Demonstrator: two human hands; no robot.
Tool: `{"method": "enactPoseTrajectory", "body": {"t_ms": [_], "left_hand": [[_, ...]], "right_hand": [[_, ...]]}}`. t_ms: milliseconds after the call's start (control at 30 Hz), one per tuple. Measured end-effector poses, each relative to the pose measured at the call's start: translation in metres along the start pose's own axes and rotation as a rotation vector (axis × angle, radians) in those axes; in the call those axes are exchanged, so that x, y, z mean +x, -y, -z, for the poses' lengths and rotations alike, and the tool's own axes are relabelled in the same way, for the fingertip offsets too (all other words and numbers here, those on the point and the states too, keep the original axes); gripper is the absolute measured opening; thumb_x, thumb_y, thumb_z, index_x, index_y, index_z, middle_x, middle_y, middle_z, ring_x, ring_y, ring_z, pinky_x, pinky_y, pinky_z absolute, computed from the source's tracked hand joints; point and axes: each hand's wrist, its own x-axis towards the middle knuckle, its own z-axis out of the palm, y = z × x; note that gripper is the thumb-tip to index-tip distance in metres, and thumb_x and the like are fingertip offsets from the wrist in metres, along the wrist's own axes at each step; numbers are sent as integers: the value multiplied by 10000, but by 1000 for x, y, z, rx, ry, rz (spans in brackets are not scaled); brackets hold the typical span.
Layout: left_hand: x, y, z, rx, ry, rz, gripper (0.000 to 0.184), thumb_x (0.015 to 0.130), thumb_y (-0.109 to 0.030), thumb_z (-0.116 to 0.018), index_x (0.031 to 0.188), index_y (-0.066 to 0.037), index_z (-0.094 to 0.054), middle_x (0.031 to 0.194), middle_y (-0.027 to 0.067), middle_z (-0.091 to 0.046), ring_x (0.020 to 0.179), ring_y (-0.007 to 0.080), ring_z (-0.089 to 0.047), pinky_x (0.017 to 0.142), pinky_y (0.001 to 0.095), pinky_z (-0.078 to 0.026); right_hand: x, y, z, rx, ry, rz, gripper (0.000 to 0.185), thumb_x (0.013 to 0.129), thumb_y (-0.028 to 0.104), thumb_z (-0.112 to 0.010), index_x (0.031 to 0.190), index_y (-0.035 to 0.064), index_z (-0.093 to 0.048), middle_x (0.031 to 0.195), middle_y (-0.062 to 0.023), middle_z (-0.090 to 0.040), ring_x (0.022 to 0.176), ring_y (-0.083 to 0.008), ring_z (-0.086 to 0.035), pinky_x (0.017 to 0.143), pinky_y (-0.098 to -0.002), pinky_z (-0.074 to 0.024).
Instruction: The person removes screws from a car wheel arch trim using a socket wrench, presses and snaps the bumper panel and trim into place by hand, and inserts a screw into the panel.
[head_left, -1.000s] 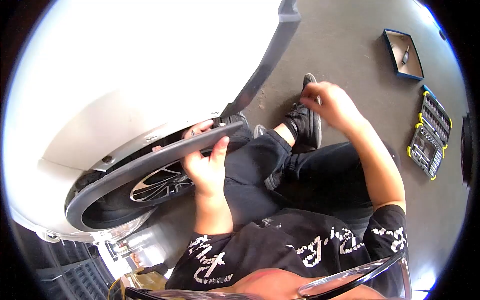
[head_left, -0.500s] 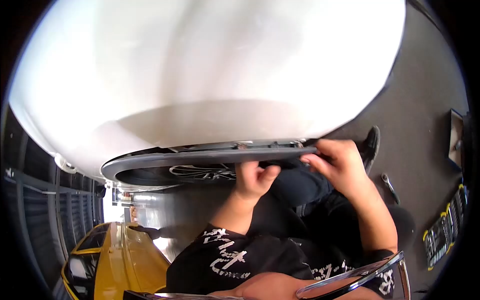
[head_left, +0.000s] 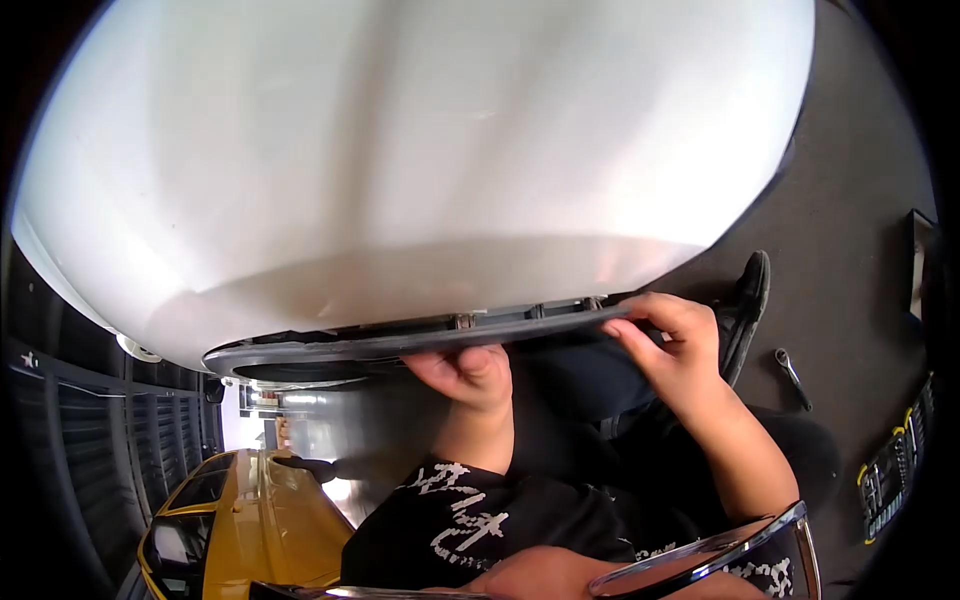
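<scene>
A long black wheel arch trim (head_left: 380,345) runs along the lower edge of a white car body panel (head_left: 440,150). Its right end stands away from the panel, and clips (head_left: 464,322) show in the gap. My right hand (head_left: 672,335) pinches that end between thumb and fingers. Farther along, my left hand (head_left: 468,376) is closed on the trim's lower edge, thumb in front and most fingertips hidden behind it.
On the dark floor at the right lie a ratchet (head_left: 793,378) and an open tool set (head_left: 885,480). A black shoe (head_left: 755,300) is close beyond my right hand. A yellow car (head_left: 265,520) stands at the lower left.
My left hand has slid left along the trim, and the trim sits slightly lower at its middle. The wheel spokes have gone out of sight. My right hand keeps its pinch.
</scene>
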Motion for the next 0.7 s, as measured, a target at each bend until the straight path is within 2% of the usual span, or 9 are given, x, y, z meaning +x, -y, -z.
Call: {"method": "enactPoseTrajectory", "body": {"t_ms": [33,100,200,233,333,433,500,700], "left_hand": [[2,-1,-1,-57,-6,3,782,997,-551,-675,1483,22,-455,1428,127,-587,1275,248,-583,1095,406,-454],[5,-8,9,127,54,-5,712,1001,-551,-668,1405,22,-541,1360,124,-635,1233,255,-613,1070,409,-475],[9,-4,14,59,107,40,630,1018,-540,-629,1346,-3,-615,1307,143,-671,1175,263,-653,1043,436,-504],[9,-4,16,74,120,30,607,1023,-536,-617,1326,-11,-639,1289,149,-683,1156,265,-666,1034,444,-514],[5,-5,24,406,128,-100,545,1042,-479,-598,1335,-21,-642,1278,149,-690,1130,283,-679,1016,447,-533],[-3,1,32,840,165,-319,511,1065,-434,-560,1352,-18,-633,1277,152,-693,1116,297,-690,999,444,-548],[-5,2,34,903,180,-362,529,1077,-437,-524,1373,-8,-617,1292,163,-688,1137,310,-687,1008,446,-546],[-5,3,29,425,170,-106,667,1108,-517,-384,1449,30,-554,1360,211,-657,1246,352,-655,1071,464,-517]], "right_hand": [[-1,0,-1,20,-10,10,208,828,131,-870,926,9,-733,771,-135,-689,642,-262,-679,593,-312,-520],[2,0,-2,-38,-35,100,274,799,150,-891,947,2,-715,781,-139,-680,655,-283,-679,586,-328,-521],[3,-13,0,-219,-18,265,277,766,155,-894,891,31,-679,732,-103,-617,599,-280,-619,543,-354,-493],[6,-19,1,-230,-37,362,288,735,157,-895,897,54,-681,734,-74,-608,590,-250,-602,528,-353,-481],[8,-25,1,-263,-79,457,302,715,155,-896,909,61,-684,741,-58,-612,606,-240,-605,529,-351,-476],[3,-26,-1,-273,-85,430,324,708,152,-897,934,55,-687,758,-58,-622,624,-240,-613,543,-346,-479],[4,-25,0,-266,-67,421,327,712,146,-898,940,47,-685,770,-65,-630,634,-243,-620,549,-347,-482],[3,-19,-1,-203,-62,360,333,747,127,-893,961,13,-665,792,-87,-648,672,-265,-650,565,-370,-496]]}}
